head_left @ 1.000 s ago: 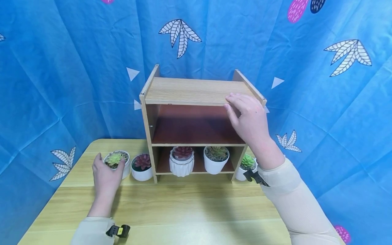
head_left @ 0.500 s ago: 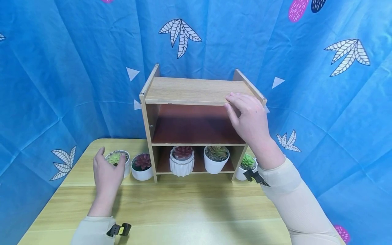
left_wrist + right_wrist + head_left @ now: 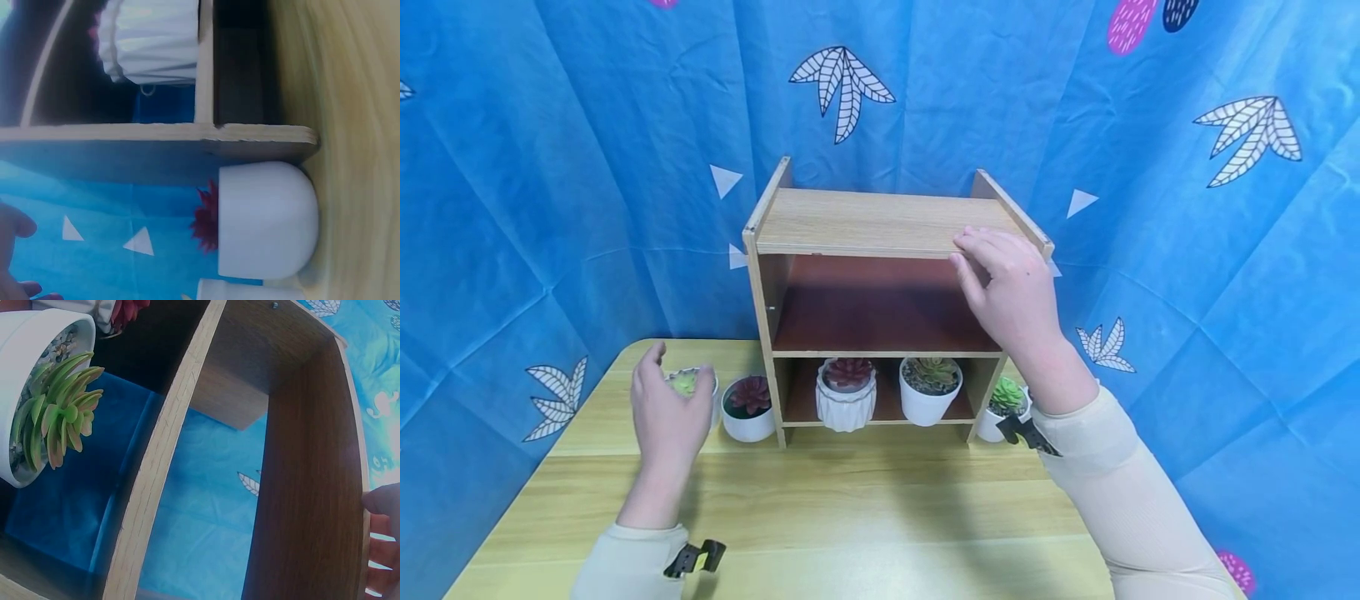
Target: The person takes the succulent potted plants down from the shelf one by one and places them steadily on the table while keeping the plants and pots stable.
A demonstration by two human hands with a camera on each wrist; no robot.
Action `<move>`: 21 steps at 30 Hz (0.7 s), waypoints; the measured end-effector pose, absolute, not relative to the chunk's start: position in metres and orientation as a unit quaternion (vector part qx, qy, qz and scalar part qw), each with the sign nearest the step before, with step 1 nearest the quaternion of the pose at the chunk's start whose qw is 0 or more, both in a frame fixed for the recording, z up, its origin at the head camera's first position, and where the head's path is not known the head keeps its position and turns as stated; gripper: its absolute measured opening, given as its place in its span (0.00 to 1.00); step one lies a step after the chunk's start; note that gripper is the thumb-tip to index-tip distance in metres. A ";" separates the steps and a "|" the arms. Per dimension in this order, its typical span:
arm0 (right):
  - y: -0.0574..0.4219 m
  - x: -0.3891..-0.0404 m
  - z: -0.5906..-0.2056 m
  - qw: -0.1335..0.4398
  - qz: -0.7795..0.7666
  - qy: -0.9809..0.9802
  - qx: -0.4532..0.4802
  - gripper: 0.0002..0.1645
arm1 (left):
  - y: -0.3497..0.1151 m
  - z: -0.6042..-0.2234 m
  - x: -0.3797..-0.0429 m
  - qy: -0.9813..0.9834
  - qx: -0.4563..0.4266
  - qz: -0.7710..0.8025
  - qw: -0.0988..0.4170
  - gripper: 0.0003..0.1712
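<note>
My left hand [image 3: 672, 408] hovers in front of a white pot with a light green succulent [image 3: 684, 382], thumb and fingers spread apart. In the left wrist view, its fingers [image 3: 14, 225] show at the left edge, away from the pots. My right hand [image 3: 1011, 287] rests at the front edge of the top board of a wooden shelf [image 3: 880, 221], near its right end. The right wrist view shows the thumb [image 3: 382, 499] at the board's edge and the other fingers over the top side. Beside the shelf's left wall stands a white pot with a dark red succulent [image 3: 750, 408].
The shelf's lower level holds a ribbed white pot with a red succulent [image 3: 846, 396] and a smooth white pot with a green-brown succulent [image 3: 930, 392]. A bright green potted succulent [image 3: 1006, 408] stands right of the shelf, partly behind the right forearm. Blue cloth [image 3: 587, 167] surrounds the wooden table [image 3: 850, 517].
My left hand was around the light green succulent's pot; it has come off it and lifted slightly up and right. The right hand and shelf have stayed still.
</note>
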State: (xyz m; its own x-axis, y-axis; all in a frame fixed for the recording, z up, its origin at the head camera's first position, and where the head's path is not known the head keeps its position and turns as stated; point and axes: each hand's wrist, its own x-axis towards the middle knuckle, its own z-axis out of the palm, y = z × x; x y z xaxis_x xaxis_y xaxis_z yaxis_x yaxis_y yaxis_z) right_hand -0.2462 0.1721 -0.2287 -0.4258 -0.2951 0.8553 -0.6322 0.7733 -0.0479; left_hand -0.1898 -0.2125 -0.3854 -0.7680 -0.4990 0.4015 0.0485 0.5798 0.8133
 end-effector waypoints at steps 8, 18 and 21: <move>0.173 -0.247 -0.229 0.455 0.185 -0.824 0.281 0.16 | -0.200 -0.369 -0.186 -0.835 0.115 -0.434 0.318 0.40; 0.173 -0.246 -0.229 0.458 0.185 -0.823 0.280 0.16 | -0.189 -0.350 -0.180 -0.832 0.093 -0.432 0.335 0.39; 0.173 -0.246 -0.229 0.457 0.186 -0.824 0.280 0.16 | -0.185 -0.344 -0.180 -0.832 0.075 -0.428 0.344 0.38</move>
